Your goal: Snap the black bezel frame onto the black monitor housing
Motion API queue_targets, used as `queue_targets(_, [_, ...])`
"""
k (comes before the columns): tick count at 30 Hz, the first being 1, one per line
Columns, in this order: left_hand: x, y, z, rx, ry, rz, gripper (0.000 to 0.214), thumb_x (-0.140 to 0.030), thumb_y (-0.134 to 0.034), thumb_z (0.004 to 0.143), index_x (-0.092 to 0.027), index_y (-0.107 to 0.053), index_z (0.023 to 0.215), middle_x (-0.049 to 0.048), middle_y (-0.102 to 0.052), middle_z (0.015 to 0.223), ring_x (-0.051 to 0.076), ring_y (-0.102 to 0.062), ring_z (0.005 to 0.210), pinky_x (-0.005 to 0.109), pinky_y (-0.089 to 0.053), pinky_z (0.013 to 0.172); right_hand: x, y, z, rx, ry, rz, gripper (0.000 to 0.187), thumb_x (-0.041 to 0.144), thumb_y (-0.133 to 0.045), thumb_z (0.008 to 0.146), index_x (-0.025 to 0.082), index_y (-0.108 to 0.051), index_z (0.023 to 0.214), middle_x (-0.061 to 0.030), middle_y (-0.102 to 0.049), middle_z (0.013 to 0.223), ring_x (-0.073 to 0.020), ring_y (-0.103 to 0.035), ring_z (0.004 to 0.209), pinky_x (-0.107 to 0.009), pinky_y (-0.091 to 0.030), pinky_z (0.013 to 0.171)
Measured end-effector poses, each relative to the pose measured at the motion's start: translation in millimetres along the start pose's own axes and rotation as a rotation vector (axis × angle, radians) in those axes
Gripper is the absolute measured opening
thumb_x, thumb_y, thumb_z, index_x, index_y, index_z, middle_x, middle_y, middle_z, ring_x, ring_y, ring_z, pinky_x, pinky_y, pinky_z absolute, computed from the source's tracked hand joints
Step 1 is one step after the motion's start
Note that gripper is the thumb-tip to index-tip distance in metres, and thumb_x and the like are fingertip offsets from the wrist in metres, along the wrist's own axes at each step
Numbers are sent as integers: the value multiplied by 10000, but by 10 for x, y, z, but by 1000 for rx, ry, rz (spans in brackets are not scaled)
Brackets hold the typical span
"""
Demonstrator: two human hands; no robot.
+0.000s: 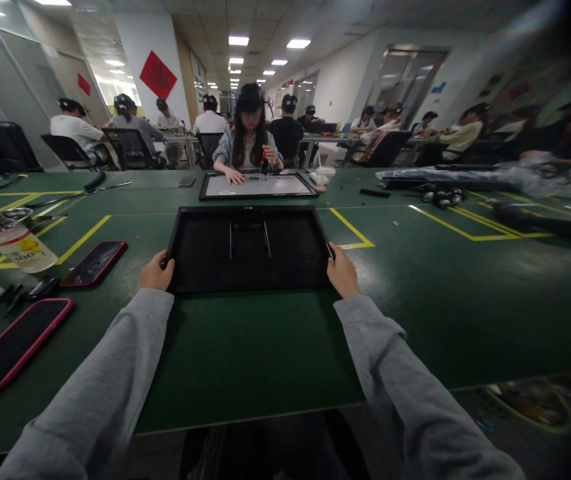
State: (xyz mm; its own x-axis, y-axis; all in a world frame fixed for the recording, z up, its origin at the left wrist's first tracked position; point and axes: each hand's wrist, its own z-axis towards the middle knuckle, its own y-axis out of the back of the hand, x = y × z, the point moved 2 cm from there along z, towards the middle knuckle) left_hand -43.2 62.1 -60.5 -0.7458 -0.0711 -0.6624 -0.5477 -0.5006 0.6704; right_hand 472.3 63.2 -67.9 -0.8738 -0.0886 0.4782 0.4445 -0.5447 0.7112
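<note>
One black casing (pixel 248 268) with two strips (pixel 230 240) (pixel 266 239) sits in two grips (pixel 156 271) (pixel 343 271).

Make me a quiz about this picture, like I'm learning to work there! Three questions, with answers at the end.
1. True or false: the left hand and the right hand both hold the black monitor housing.
2. Where does the pink-edged phone nearest the table's front edge lie?
A: left of the housing
B: right of the housing
C: inside the housing
3. Fill in: the tape corner just beyond the right hand is coloured ____.

Key: 1 true; 2 A; 3 yellow.
</note>
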Motion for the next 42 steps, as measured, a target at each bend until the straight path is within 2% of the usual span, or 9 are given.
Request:
queue_targets(5, [-51, 55, 5, -34, -188, 222, 462, -364, -508, 829, -166, -615, 1233, 152, -654, 1224, 306, -599, 1141, 470, -444, 996, -9, 36, 13, 23, -5, -63, 548, 216, -410, 877, 124, -502, 1409, -186, -640, 1255, -334, -629, 1070, -516, -485, 909])
queue_targets(10, [-116, 130, 19, -66, -300, 216, 439, -374, -486, 824, -165, -613, 1189, 143, -626, 1269, 283, -533, 1232, 454, -391, 1054, -21, 119, 44, 3, -52, -53, 532, 232, -421, 879, 157, -528, 1395, -168, -674, 1200, -328, -652, 1005, -500, -491, 874])
queue_targets(13, [-214, 225, -10, -177, -333, 106, 466, -388, -468, 845, -170, -577, 1243, 130, -608, 1299, 259, -516, 1255, 431, -367, 1077, 116, 237, 61, -134, 42, 17, 532, 246, -377, 913, 181, -473, 1433, -139, -616, 1311, -302, -603, 1133, -480, -464, 950])
queue_targets(16, [-357, 368, -97, -371, -384, 40, 506, -385, -470, 866, -152, -516, 1313, 141, -505, 1420, 257, -417, 1350, 445, -265, 1144, 314, 388, 43, -325, 132, 39, 557, 276, -270, 969, 180, -306, 1517, -150, -523, 1399, -267, -489, 1287, -476, -409, 1030])
queue_targets(20, [-499, 531, -241, -538, -379, 7, 544, -409, -482, 878, -138, -445, 1348, 167, -364, 1510, 277, -300, 1420, 486, -211, 1162, 453, 516, -1, -473, 137, 98, 577, 284, -193, 995, 166, -114, 1554, -189, -514, 1341, -255, -522, 1241, -484, -404, 1032])
queue_targets(25, [-569, 584, -323, -480, -403, 17, 582, -415, -492, 882, -144, -390, 1387, 176, -355, 1505, 278, -281, 1428, 489, -210, 1159, 428, 533, -1, -491, 91, 130, 580, 285, -191, 992, 198, -59, 1550, -190, -488, 1334, -272, -538, 1208, -507, -411, 1011])
queue_targets(30, [-580, 534, -272, -479, -373, 42, 513, -427, -467, 894, -161, -492, 1332, 140, -399, 1500, 269, -340, 1395, 476, -198, 1150, 393, 472, 9, -437, 97, 187, 541, 288, -241, 986, 179, -212, 1515, -174, -541, 1308, -253, -541, 1208, -466, -401, 1035])
queue_targets(38, [-347, 337, -130, -381, -463, 134, 455, -398, -441, 918, -174, -553, 1298, 128, -445, 1484, 286, -396, 1348, 488, -167, 1117, 215, 211, 43, -343, 109, 229, 482, 268, -377, 937, 220, -423, 1414, -108, -647, 1219, -237, -596, 1121, -461, -430, 1003])
queue_targets(42, [-295, 290, -105, -386, -469, 117, 488, -388, -433, 919, -164, -509, 1347, 148, -468, 1460, 289, -416, 1332, 475, -193, 1103, 191, 221, 60, -377, 102, 241, 490, 287, -387, 937, 221, -400, 1422, -97, -658, 1180, -230, -611, 1072, -454, -454, 973])
